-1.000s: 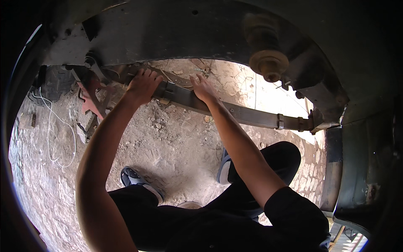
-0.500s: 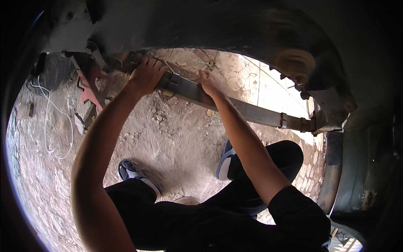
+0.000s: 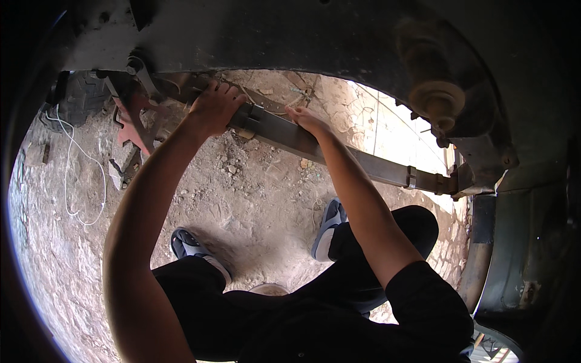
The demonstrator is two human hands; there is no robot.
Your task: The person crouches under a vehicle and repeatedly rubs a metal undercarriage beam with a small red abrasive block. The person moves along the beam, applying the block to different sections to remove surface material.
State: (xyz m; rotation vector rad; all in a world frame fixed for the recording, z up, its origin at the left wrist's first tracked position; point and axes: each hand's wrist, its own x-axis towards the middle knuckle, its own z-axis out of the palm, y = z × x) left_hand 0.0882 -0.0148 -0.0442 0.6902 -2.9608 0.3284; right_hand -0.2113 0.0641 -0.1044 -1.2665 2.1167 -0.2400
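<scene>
With left fingers curled round a long, dark, banded metal bar! Right fingers bent at its far edge, grip unclear; running alongside black framework, above stony dirt floor.

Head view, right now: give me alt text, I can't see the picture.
Two bare hands at a dark leaf spring: the left hand lies over it, the right hand is at its far edge. A dark frame arches above; a red stand and white cord are at left, slippers on the dirt ground below.
</scene>
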